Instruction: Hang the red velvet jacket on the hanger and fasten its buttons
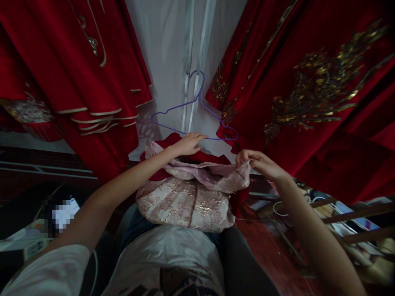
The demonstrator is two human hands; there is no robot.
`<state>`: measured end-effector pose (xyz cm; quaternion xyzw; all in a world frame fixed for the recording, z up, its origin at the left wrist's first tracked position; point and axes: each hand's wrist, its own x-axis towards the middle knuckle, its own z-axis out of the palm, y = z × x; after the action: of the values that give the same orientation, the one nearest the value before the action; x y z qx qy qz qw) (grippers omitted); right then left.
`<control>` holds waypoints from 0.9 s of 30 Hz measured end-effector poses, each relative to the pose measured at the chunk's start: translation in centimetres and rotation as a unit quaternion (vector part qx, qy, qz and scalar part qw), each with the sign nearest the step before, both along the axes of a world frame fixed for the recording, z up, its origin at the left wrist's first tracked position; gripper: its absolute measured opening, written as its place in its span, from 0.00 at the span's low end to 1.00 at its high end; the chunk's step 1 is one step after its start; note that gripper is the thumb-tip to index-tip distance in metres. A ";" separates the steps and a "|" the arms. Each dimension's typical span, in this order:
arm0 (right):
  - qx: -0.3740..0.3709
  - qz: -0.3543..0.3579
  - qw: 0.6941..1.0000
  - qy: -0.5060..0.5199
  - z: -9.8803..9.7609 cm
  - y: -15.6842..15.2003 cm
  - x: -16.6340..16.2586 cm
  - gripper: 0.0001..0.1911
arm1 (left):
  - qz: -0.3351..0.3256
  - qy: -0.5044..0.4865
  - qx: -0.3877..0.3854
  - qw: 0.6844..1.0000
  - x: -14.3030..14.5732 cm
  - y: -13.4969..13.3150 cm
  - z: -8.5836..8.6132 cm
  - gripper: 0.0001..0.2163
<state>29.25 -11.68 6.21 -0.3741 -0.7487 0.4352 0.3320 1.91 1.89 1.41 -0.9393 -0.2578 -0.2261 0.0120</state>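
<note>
My left hand (189,144) reaches over the garment with its fingers stretched out and the thumb apart. It overlaps the bottom bar of a purple wire hanger (176,107); whether it touches the bar I cannot tell. Closed on the pale pink upper edge of a brocade garment (182,201), my right hand (254,160) holds the fabric up at the right. The garment, pink with shiny gold patterning, lies bunched on my lap. Red cloth (212,158) shows behind its upper edge. The hanger's hook is at a pale vertical rail, and nothing hangs on it.
Red garments with gold trim (114,82) hang at the left, and a red one with gold sequin embroidery (311,90) hangs at the right. A slatted wooden rack (354,216) with clutter stands low right. A pixelated lit screen (64,213) is low left.
</note>
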 end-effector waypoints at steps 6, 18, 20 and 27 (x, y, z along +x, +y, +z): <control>0.017 -0.196 0.980 -0.007 -0.1 2.7 3.6 0.07 | -0.017 -0.055 -0.027 0.998 -0.7 -0.5 0.1 0.19; 0.278 -0.240 0.919 -0.143 1.5 6.6 2.4 0.04 | -0.063 -0.076 -0.065 0.993 -1.0 -1.4 1.0 0.16; 0.325 -0.244 0.903 -0.143 2.5 7.4 0.7 0.04 | -0.070 -0.064 -0.069 0.993 -0.7 -1.7 1.3 0.17; 0.424 -0.258 0.850 -0.178 2.6 10.0 -5.1 0.10 | -0.089 -0.062 -0.048 0.993 0.1 -2.6 1.8 0.19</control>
<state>24.10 -1.65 8.84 -0.4472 -0.7834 -0.1000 0.4199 2.02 -0.75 3.24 -0.9422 -0.1838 -0.2714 -0.0697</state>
